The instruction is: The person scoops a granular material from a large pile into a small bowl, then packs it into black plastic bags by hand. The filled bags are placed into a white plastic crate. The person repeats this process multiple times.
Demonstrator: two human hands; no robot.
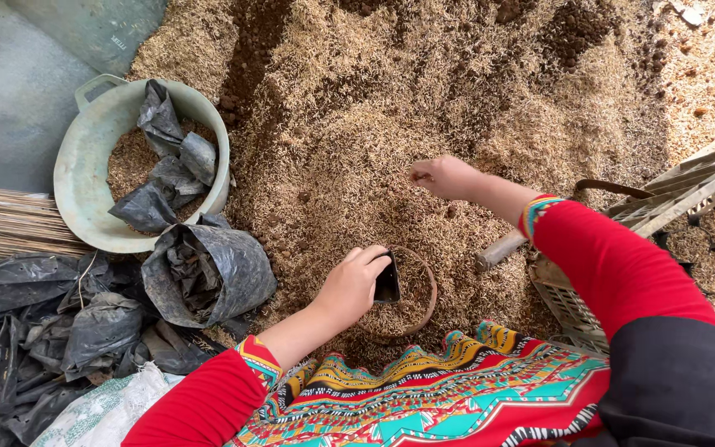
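Left hand curls its fingers downward near the lap, while the outstretched right hand is loosely fisted.
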